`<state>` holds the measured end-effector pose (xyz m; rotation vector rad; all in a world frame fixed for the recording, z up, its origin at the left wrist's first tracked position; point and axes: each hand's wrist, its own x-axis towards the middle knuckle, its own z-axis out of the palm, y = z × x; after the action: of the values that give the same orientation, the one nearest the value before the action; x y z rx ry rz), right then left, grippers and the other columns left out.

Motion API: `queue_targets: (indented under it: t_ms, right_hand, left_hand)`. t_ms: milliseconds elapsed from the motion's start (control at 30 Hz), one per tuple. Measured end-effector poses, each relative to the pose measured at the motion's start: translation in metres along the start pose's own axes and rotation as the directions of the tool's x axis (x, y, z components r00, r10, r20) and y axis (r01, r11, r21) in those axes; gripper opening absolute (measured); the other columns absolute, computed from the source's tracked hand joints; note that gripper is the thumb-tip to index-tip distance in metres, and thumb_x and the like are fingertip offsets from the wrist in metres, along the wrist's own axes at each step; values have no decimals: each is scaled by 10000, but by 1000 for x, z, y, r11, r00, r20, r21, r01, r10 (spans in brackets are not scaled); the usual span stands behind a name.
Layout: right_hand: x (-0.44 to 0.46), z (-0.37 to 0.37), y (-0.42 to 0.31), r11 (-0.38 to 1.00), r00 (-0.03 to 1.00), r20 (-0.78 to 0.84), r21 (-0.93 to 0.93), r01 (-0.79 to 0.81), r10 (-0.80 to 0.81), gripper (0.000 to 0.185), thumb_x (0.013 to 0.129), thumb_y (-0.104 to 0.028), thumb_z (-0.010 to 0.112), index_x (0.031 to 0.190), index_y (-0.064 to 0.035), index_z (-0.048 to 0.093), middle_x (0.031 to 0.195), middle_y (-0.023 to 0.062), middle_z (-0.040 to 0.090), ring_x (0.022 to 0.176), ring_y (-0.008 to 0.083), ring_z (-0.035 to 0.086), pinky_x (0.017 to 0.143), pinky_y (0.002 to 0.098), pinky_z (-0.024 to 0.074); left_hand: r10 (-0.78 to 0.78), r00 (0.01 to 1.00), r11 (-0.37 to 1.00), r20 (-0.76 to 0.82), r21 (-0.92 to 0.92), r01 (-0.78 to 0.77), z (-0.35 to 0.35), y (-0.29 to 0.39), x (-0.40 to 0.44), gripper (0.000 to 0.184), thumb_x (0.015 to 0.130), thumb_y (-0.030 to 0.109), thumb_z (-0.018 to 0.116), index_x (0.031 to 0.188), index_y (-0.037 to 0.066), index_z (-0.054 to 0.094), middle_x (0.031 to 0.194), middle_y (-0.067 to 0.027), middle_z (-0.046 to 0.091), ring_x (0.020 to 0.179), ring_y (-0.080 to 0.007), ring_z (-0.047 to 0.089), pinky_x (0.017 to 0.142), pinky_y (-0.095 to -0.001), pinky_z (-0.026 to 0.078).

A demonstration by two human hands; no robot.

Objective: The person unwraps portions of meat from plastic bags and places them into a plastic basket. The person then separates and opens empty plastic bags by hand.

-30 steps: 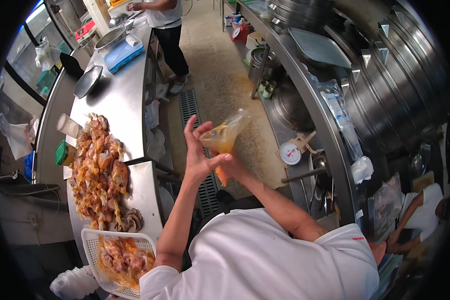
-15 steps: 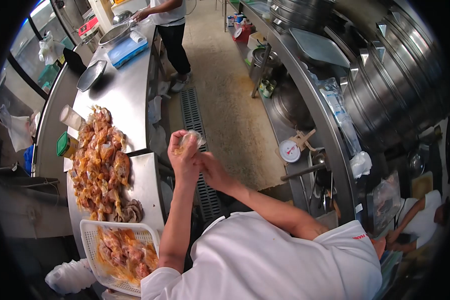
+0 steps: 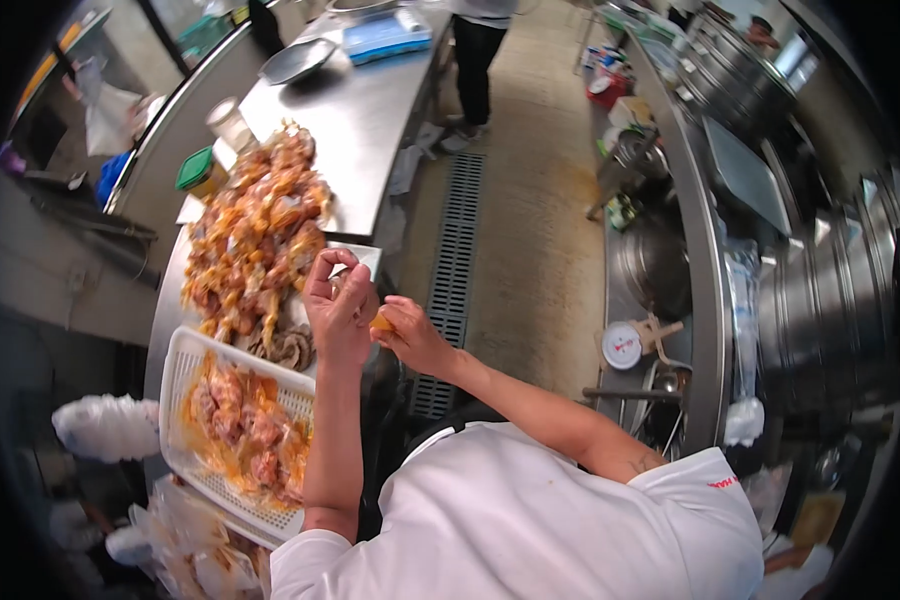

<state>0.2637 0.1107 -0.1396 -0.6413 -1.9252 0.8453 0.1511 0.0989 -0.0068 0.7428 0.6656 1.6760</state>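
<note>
While the two hands meet in front of the white shirt (image 3: pixel 540 510), a small orange bit (image 3: pixel 381 321) shows between them. It looks like part of a soft bag, but most of it is hidden. The left hand (image 3: pixel 342 310) is curled up, with its thumb near its bent fingers, and I cannot tell what is inside it. The right hand (image 3: pixel 410 335) is nearly closed, and its fingers pinch the orange bit.

The step seems to be small finger work, maybe a twist or a tie at the end of the bag. The next move, I think, calls for a firm pinch on both sides and a gentle pull, so that nothing drips.

Just past the left hand is a big pile of orange-brown meat (image 3: pixel 260 230), with a dark lump (image 3: pixel 288 348) at its near end. Nearer the body stands a white basket (image 3: pixel 167 395) with more meat (image 3: pixel 250 420) in it. Farther off, a person (image 3: pixel 473 70) stands by the metal table (image 3: pixel 385 135).

One second ago, a clear bag was spread wide in the hands with orange stuff in it. Now only that little bit shows. The view has turned too, so the basket looks nearer the middle and the person's arms are cut off.
</note>
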Motion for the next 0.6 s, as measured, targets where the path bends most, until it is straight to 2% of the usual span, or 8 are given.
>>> queue_targets:
  t_ms: [133,267,300,333,400,433,467,600]
  right_hand:
    - [16,22,-11,994,994,-41,-46,96,-97,214,824,-70,669,1006,-8,574,897,134,646,883,361,614,827,436,467]
    - [26,23,13,994,966,234,53,99,-109,177,798,7,592,971,-20,563,897,134,640,865,346,617,821,443,459]
    - [31,24,11,984,969,182,-34,174,-165,123,802,20,573,922,-8,566,804,124,653,800,341,653,738,429,498]
    - [38,20,8,982,963,197,-14,190,-183,123,802,20,573,922,-8,566,804,124,653,800,341,653,738,429,498]
    - [50,14,2,917,824,497,126,-379,272,68,834,18,537,886,-6,573,656,126,636,665,345,675,608,414,524]
    - [52,35,14,996,978,199,70,52,-65,68,865,-2,513,878,-14,578,546,129,596,535,343,657,520,404,523]
    - [48,43,27,994,970,230,90,59,-79,68,865,-2,513,878,-14,578,546,129,596,535,343,657,520,404,523]
    - [81,50,14,998,840,539,-20,-65,66,47,854,-70,583,873,-31,564,635,146,625,634,363,666,591,448,512]
  left_hand:
    - [58,990,998,-125,2,-58,-16,24,-4,148,924,16,640,980,91,524,577,74,378,424,-20,259,408,-205,198]
    - [177,969,984,-175,33,-174,-54,49,-11,147,908,25,672,960,93,552,606,67,424,448,-23,321,412,-198,237]
    - [268,934,930,-238,318,-185,-57,55,-17,135,906,28,680,962,87,572,624,58,460,472,-28,365,429,-191,276]
    - [366,890,802,-272,577,-154,-61,61,-22,123,905,32,689,964,80,592,643,49,497,495,-32,408,446,-184,315]
    - [498,858,588,-124,776,-229,-72,72,-32,191,862,39,734,1025,46,636,659,3,557,550,-79,516,520,-200,424]
    - [474,879,318,54,920,-228,-61,82,-39,274,820,28,755,1070,41,642,714,-22,590,630,-112,571,569,-233,460]
    - [389,899,20,202,973,-228,-54,85,-45,360,778,17,775,1114,36,648,770,-48,624,710,-145,625,619,-265,495]
    - [242,901,-312,359,908,-278,-92,59,-35,465,718,59,791,1157,38,640,1031,-129,664,985,-300,633,775,-413,529]
